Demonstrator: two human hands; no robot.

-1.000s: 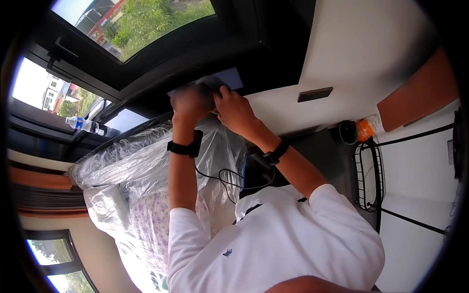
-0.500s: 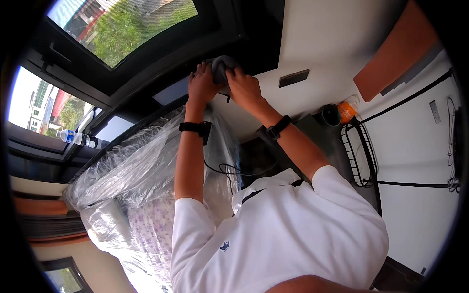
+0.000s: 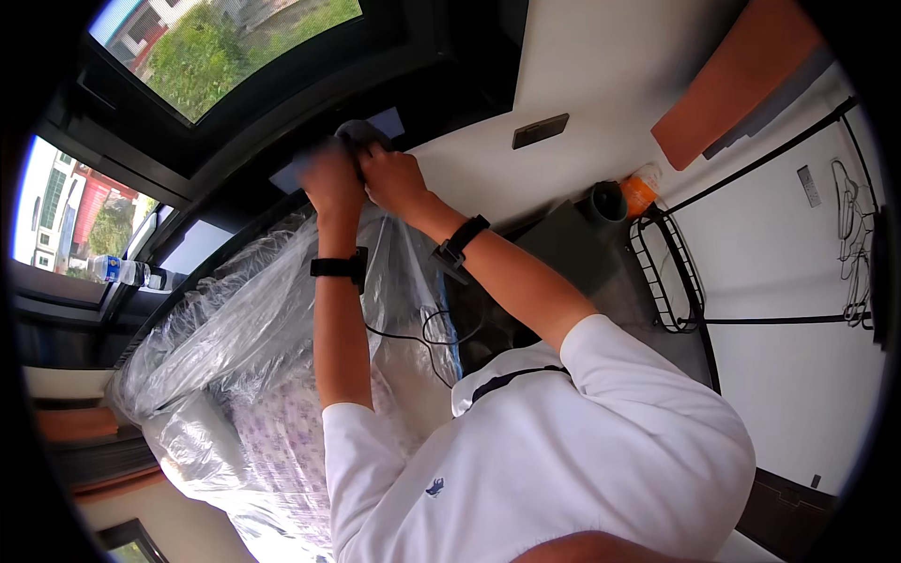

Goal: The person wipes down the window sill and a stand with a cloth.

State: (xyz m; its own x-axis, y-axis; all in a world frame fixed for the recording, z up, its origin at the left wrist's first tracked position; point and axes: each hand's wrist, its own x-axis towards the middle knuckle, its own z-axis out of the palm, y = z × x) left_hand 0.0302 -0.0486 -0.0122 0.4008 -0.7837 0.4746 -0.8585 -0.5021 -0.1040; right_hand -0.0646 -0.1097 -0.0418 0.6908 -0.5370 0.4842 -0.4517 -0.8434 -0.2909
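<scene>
At the black window sill, my right hand (image 3: 394, 180) is closed on a soft dark grey bundle (image 3: 361, 133) that looks like cloth. Its exact kind cannot be made out. My left hand (image 3: 332, 176) is right beside it, with its fingers smeared by motion, so their grip does not show. Both arms reach forward and wear black wrist straps with small dark units. A thin black cable (image 3: 413, 338) loops below my forearms.
Clear plastic sheeting (image 3: 272, 310) covers flowered bedding on the left. A water bottle (image 3: 131, 272) lies along the window ledge. Toward the right are a dark cylindrical container (image 3: 606, 201), an orange package (image 3: 641, 190) and a black wire rack (image 3: 690, 272) by the white wall.
Both hands and the grey bundle have shifted left along the sill. My left hand has turned blurry and sits lower against the bundle. The whole view has also shifted slightly.
</scene>
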